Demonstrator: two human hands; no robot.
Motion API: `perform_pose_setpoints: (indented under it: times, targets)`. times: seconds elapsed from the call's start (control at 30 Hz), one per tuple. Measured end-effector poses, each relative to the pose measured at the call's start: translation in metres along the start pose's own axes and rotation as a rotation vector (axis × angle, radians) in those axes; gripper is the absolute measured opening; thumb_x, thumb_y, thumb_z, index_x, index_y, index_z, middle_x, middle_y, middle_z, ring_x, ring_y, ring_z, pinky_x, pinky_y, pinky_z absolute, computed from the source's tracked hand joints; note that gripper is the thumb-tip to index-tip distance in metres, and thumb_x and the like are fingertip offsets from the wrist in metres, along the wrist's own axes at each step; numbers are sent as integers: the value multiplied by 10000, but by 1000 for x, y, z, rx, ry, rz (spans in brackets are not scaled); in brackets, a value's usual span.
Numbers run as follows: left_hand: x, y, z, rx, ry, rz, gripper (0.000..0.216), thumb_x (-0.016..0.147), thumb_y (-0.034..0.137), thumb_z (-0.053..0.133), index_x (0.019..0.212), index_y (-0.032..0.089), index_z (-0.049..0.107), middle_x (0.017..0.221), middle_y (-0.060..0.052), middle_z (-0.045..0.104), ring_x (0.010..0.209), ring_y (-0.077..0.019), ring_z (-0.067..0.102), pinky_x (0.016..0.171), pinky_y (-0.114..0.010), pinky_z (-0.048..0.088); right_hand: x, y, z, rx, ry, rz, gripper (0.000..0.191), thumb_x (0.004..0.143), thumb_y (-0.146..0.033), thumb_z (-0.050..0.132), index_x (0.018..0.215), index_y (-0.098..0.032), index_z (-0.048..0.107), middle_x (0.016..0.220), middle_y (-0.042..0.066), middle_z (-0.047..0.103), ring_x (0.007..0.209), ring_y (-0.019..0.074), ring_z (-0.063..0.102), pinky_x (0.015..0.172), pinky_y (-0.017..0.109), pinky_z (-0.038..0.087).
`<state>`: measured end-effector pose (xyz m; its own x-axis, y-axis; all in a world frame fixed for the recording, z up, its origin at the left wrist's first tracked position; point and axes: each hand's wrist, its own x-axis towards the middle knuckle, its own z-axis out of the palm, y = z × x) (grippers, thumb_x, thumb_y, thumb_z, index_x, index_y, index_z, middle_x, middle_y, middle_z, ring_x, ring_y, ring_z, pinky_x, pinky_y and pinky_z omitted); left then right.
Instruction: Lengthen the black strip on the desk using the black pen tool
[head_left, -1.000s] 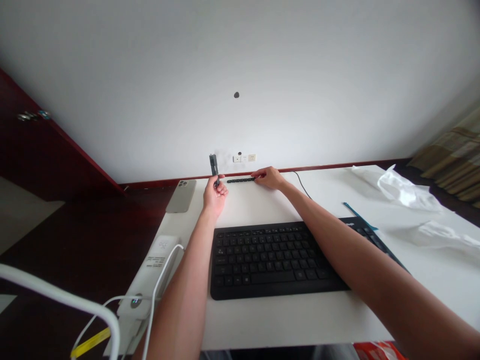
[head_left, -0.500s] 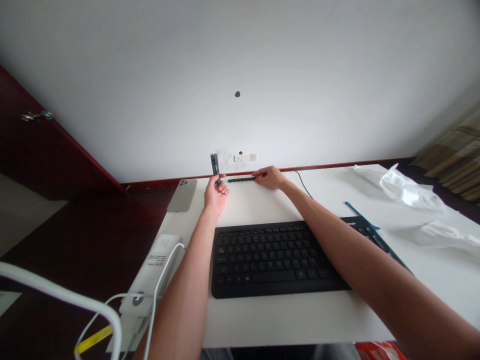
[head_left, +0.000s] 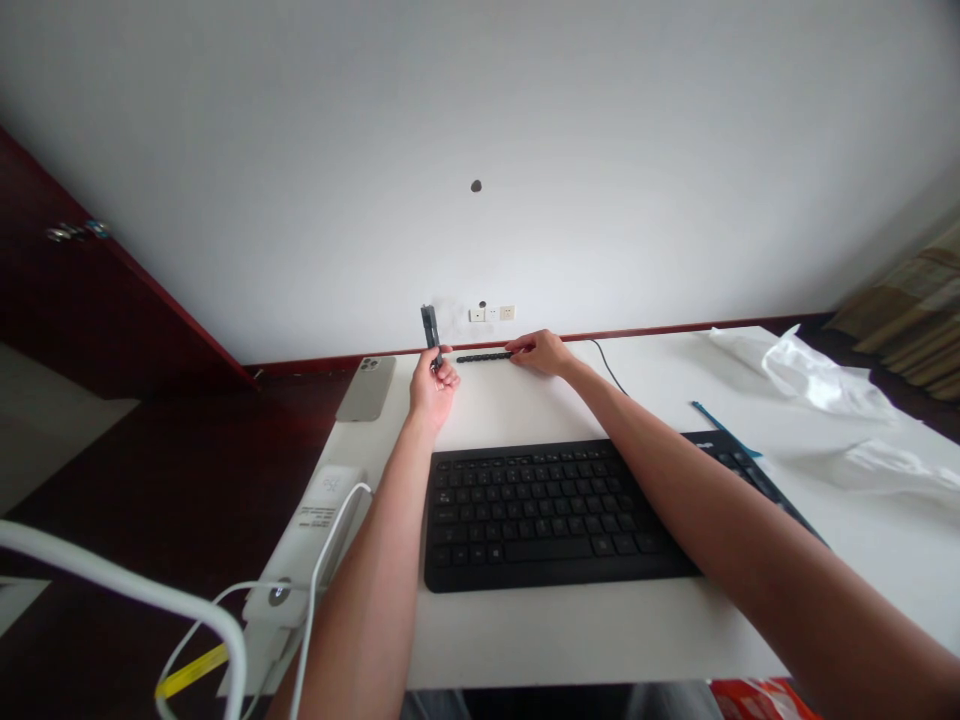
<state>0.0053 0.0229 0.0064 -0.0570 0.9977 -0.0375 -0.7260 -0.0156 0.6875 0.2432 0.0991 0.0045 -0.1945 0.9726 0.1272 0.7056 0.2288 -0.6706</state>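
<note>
My left hand [head_left: 435, 388] is closed around a slim dark grey tool [head_left: 430, 328], held upright above the far part of the table; its exact kind is not clear. At the table's far edge lies a narrow black row of small segments [head_left: 482, 357], either one strip or separate small pieces. The fingertips of my right hand [head_left: 541, 354] are pinched at the right end of this row and hide that end. Below both hands sits a black keyboard [head_left: 525, 520], partly covered by my right forearm.
On the left of the white table [head_left: 480, 640] are a phone [head_left: 367, 388] and a white power strip [head_left: 306, 540] with white cables. A blue strip [head_left: 724, 428] lies at the keyboard's upper right. Crumpled white plastic [head_left: 810, 375] is farther right. A black cable [head_left: 609, 368] runs behind my right arm.
Both hands keep nearly the same place and hold. The whole view has shifted very slightly.
</note>
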Motion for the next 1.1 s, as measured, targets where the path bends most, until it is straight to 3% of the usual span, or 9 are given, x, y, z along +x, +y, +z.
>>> perform_pose_setpoints:
  times: [1.1]
  targets:
    - [-1,0,0,-3,-20,-4,134,846,299,663,837,166,651,515,89,306,440,-56,300,493,-229,297,2,2,2,27,-5,22,318,769,-268,769,1076,-224,838,882,31,792,784,177,690,714,262,533]
